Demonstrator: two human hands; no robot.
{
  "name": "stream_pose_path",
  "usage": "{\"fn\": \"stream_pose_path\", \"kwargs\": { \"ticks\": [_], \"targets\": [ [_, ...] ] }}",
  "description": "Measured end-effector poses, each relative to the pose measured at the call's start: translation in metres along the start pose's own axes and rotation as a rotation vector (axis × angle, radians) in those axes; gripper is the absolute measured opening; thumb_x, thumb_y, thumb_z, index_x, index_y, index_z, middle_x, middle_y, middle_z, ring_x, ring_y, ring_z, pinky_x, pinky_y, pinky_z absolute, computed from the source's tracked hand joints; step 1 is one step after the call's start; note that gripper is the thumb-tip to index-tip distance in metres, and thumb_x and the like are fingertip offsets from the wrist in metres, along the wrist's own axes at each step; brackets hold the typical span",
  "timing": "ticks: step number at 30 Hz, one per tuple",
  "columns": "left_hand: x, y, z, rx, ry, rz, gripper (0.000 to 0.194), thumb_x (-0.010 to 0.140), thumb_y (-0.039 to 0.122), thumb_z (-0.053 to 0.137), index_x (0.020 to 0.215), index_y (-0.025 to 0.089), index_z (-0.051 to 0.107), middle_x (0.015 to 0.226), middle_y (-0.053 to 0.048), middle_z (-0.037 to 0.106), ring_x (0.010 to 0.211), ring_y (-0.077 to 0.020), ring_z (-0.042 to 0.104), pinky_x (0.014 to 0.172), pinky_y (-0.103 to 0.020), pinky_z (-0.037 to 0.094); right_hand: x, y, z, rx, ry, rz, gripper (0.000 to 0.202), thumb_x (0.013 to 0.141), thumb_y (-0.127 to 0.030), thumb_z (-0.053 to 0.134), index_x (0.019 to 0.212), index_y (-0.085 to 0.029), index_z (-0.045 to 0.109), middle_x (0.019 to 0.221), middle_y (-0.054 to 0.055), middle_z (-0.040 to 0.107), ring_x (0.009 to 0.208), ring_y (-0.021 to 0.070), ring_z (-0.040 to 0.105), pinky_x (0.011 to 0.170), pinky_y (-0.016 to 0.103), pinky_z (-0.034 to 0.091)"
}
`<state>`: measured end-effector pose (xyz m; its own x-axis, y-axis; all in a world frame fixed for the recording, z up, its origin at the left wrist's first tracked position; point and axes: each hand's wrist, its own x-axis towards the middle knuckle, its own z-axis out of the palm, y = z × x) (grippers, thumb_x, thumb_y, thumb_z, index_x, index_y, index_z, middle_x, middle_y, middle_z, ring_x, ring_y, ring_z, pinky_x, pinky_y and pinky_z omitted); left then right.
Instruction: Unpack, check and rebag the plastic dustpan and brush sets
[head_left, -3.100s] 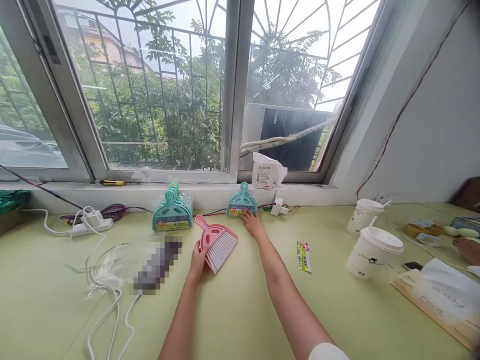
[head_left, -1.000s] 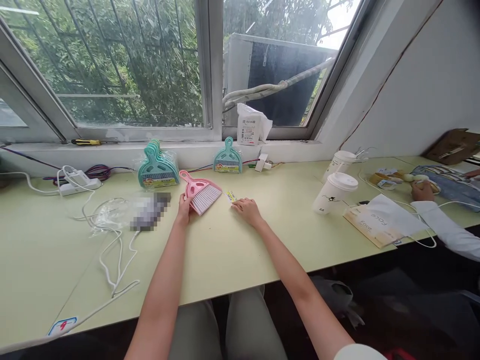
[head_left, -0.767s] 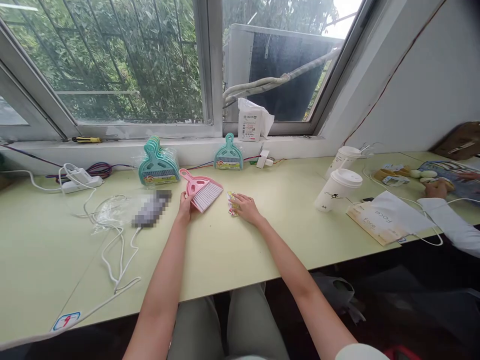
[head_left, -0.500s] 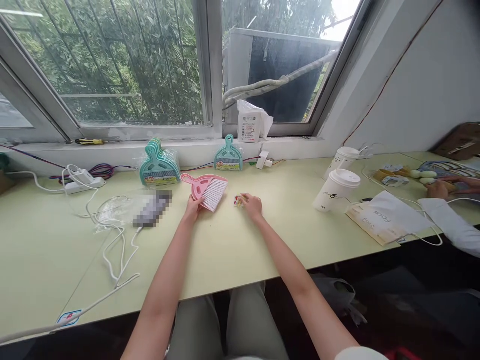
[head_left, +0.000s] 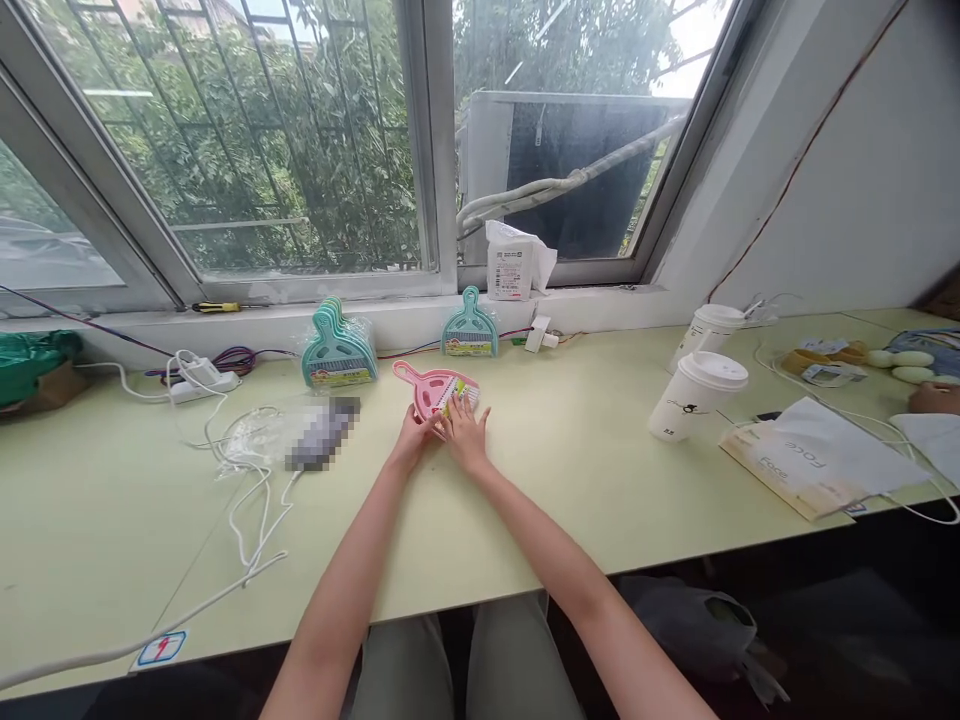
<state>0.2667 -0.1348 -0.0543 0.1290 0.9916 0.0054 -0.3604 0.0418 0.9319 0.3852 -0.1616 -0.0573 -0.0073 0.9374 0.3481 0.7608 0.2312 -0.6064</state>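
A pink dustpan with a small brush nested in it lies on the table, its handle pointing to the far left. My left hand grips its near left edge, fingers partly hidden underneath. Flat over the bristles lies my right hand, fingers spread, pressing a colourful printed label against them. The hand covers part of the label and most of the bristles. Behind stand a wrapped stack of green dustpan sets and a single green set with a similar label.
To the left are a pixelated dark phone-like object, white cables and a power strip. Lidded paper cups and a paper bag sit on the right. Another person's hand shows at the far right edge.
My right hand has carried the colourful label leftward onto the brush bristles, and its fingers have spread from a pinch. The left hand still holds the pink dustpan. The view has shifted slightly.
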Motion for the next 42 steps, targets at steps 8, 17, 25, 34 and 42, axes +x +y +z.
{"fn": "stream_pose_path", "kwargs": {
  "ticks": [8, 17, 25, 34, 42],
  "targets": [
    [0.006, 0.000, -0.003, -0.024, -0.025, 0.029, 0.085, 0.044, 0.012, 0.085, 0.121, 0.019, 0.049, 0.121, -0.014, 0.061, 0.110, -0.0287, 0.060, 0.091, -0.042, 0.051, -0.001, 0.005, -0.008, 0.073, 0.135, 0.104, 0.055, 0.094, -0.031, 0.029, 0.148, -0.023, 0.022, 0.143, 0.010, 0.045, 0.135, 0.0226, 0.035, 0.114, 0.056, 0.003],
    [-0.006, 0.017, 0.001, 0.023, -0.149, 0.043, 0.086, 0.050, 0.017, 0.084, 0.128, 0.021, 0.047, 0.125, -0.014, 0.059, 0.113, -0.0306, 0.058, 0.088, -0.040, 0.053, 0.020, 0.040, -0.008, 1.146, 0.042, 0.444, 0.059, 0.073, -0.029, 0.065, 0.128, -0.020, 0.044, 0.109, 0.008, 0.069, 0.098, 0.0201, 0.067, 0.088, 0.036, 0.053],
    [-0.018, 0.038, -0.008, 0.111, -0.184, 0.051, 0.087, 0.054, 0.019, 0.084, 0.133, 0.022, 0.046, 0.126, -0.016, 0.059, 0.115, -0.0344, 0.057, 0.086, -0.040, 0.054, 0.017, 0.037, -0.004, 1.380, -0.160, 0.366, 0.036, 0.065, -0.034, 0.075, 0.095, -0.018, 0.062, 0.095, 0.006, 0.073, 0.077, 0.0198, 0.071, 0.071, 0.034, 0.059],
    [-0.005, 0.044, -0.037, 0.354, 0.148, 0.179, 0.078, 0.072, 0.029, 0.070, 0.139, 0.022, 0.032, 0.118, -0.015, 0.060, 0.109, -0.0259, 0.059, 0.094, -0.045, 0.046, 0.017, 0.040, -0.002, 1.393, -0.090, 0.392, 0.040, 0.060, -0.031, 0.078, 0.095, -0.016, 0.063, 0.095, 0.007, 0.073, 0.081, 0.0213, 0.071, 0.071, 0.034, 0.059],
    [0.008, 0.100, -0.131, 1.133, 0.771, 0.379, 0.036, 0.064, 0.015, 0.063, 0.100, 0.013, 0.059, 0.115, -0.027, 0.055, 0.125, -0.0414, 0.040, 0.103, -0.057, 0.026, 0.022, 0.044, 0.005, 1.420, -0.090, 0.451, 0.037, 0.059, -0.026, 0.079, 0.091, -0.017, 0.063, 0.092, 0.007, 0.073, 0.079, 0.0220, 0.072, 0.069, 0.035, 0.060]
  ]
}}
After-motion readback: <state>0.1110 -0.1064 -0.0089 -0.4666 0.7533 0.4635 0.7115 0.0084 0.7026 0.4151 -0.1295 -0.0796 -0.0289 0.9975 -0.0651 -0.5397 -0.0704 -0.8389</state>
